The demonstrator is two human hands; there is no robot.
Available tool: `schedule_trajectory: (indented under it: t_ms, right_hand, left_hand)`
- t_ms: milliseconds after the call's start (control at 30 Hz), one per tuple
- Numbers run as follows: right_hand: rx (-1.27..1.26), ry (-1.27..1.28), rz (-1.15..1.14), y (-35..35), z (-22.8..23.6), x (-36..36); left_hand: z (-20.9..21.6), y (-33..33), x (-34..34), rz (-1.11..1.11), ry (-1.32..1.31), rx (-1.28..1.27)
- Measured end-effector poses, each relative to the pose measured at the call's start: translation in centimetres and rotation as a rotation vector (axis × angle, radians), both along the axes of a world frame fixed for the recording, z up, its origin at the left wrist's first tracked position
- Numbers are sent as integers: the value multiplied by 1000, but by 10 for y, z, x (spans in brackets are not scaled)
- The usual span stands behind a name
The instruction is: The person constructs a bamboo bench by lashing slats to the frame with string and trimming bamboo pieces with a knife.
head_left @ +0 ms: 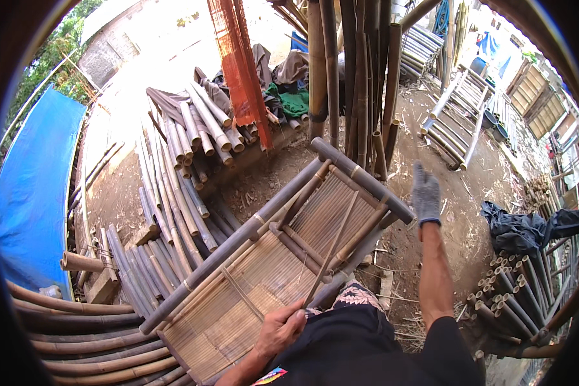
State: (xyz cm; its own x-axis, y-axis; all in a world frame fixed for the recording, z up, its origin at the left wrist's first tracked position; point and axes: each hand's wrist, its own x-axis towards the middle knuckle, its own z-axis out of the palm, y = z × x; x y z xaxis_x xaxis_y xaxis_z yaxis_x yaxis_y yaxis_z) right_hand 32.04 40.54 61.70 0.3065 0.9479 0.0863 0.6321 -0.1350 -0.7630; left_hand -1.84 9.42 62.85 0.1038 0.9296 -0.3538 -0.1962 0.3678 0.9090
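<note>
In front of me lies a bamboo bench frame with a slatted surface and thick dark poles along its edges, set at a slant. My left hand is bare and closed around the near end of a thin bamboo strip. The strip slants up and away across the frame's slats. A shorter bamboo stick rests on the slats, left of that hand. My right hand, in a grey glove, is held out beyond the frame's right end. Its fingers stretch forward, with nothing visible in them.
Stacked bamboo poles lie on the ground at left, near a blue tarp. Upright poles and an orange cloth stand beyond the frame. Another bamboo frame, a dark cloth and bundled bamboo are at right.
</note>
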Motion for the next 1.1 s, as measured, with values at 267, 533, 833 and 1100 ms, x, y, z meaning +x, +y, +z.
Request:
schedule_trajectory:
  t_ms: [267, 533, 833, 1100]
  right_hand:
    - [273, -199, 793, -127, 26, -121]
    - [292, -322, 593, -22, -13, -60]
    - [-235, 510, 383, 97, -16, 18]
    - [-935, 1283, 483, -7, -37, -82]
  left_hand:
    - [-5, 112, 23, 187, -862, -108]
    - [2, 133, 76, 105, -655, -109]
    - [-33, 116, 89, 281, -87, 214]
    - [-65, 202, 114, 402, 294, 579]
